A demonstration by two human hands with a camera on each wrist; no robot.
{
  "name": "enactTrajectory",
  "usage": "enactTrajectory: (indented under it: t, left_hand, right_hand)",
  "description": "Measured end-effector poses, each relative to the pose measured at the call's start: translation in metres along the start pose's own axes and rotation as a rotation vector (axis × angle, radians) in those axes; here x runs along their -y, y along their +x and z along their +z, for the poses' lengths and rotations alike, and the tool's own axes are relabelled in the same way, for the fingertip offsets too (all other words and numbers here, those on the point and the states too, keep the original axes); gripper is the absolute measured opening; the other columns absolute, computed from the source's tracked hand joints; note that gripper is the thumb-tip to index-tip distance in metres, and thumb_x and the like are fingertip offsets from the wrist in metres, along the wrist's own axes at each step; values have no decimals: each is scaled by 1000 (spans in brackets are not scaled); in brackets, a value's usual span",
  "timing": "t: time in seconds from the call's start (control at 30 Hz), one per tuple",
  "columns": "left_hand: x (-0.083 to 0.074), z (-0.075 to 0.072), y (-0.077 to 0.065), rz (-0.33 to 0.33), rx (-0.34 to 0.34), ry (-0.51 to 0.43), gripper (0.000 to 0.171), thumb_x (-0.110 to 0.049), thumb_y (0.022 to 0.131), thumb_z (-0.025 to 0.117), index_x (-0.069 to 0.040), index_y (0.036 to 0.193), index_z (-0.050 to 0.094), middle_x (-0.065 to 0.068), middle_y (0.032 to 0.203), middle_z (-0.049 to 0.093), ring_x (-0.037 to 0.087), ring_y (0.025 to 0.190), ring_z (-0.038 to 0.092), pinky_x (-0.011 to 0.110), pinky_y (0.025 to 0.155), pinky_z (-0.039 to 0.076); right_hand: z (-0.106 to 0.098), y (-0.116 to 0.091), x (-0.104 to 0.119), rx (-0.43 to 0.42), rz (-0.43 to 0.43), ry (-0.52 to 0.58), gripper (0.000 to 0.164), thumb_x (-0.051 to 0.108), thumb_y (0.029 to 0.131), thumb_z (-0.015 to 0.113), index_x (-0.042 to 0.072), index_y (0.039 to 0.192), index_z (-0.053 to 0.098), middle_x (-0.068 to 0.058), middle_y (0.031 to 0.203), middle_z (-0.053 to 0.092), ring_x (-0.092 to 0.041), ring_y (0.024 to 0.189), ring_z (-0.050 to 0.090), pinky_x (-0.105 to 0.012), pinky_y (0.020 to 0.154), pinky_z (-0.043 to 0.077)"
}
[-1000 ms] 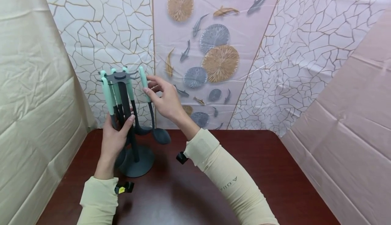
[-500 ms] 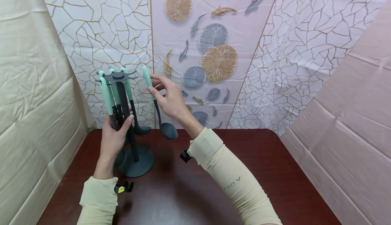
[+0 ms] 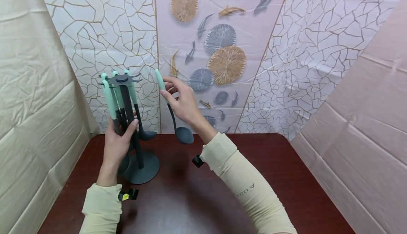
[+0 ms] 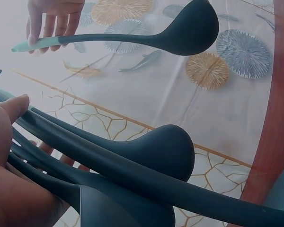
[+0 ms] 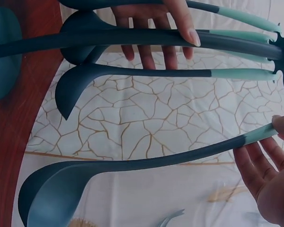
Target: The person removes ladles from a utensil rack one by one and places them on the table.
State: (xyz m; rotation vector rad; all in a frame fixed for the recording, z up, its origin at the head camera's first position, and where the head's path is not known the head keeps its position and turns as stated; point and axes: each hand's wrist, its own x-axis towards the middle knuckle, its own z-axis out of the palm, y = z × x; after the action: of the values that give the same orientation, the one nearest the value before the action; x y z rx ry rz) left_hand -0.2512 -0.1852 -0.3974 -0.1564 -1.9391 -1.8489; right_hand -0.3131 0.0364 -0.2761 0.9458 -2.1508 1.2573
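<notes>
My right hand point(image 3: 184, 101) pinches the mint handle of a ladle point(image 3: 183, 135) between thumb and fingers. The ladle tilts, its dark bowl hanging above the table at the lower right, apart from the stand. Dark grey and upright, the utensil stand point(image 3: 141, 172) has a round base and a hooked top. My left hand point(image 3: 117, 144) grips its post, thumb across the front, as the right wrist view shows. Several mint-handled utensils hang around the post, among them another ladle point(image 5: 75, 87); my left fingers pass behind and between their dark shafts, partly hidden.
The stand's base rests on a dark red wooden table point(image 3: 254, 177), left of its middle. A patterned cloth point(image 3: 270, 68) hangs behind the table's back edge. Plain cloth drapes point(image 3: 41, 96) close in the left and right sides.
My right hand has carried the ladle to the right, away from the stand's hooks, and its bowl has swung further right. My left hand stays on the stand.
</notes>
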Motion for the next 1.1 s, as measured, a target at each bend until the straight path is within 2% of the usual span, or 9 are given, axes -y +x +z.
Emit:
enactTrajectory:
  t: [0.17,0.5,0.67,0.93,1.1]
  left_hand:
    - [0,0,-1,-15,-3,9,59,-36,103,72,-31,156,47,7,151,61,21,136,59,42,110,50]
    - [0,2,-1,-2,-10,-7,57,-33,103,72,-27,155,48,6,150,63,23,135,60,35,107,51]
    - [0,2,-1,2,-17,-1,57,-31,104,71,-26,155,48,3,149,63,22,134,61,40,110,51]
    - [-2,2,-1,0,-18,-5,57,-31,104,71,-27,155,48,1,148,64,25,136,60,45,112,49]
    - [-1,2,-1,13,-24,-19,56,-29,103,72,-26,155,50,3,148,64,23,134,60,35,108,51]
  right_hand:
    - [-3,-3,-6,-4,15,5,38,14,104,71,13,141,67,-7,105,71,-15,90,70,-29,72,57]
    - [-10,-8,-14,-19,39,50,38,13,104,70,10,141,66,-9,106,70,-17,90,68,-29,75,60]
    - [-12,-12,-19,-25,54,63,38,14,104,70,11,142,66,-9,107,70,-18,91,67,-34,75,60]
    - [-16,-18,-28,-34,66,42,33,14,102,73,12,136,69,-7,100,69,-18,86,67,-35,68,56]
    - [-22,-19,-32,-26,85,47,33,16,103,73,14,136,69,-7,100,69,-19,87,68,-38,69,58]
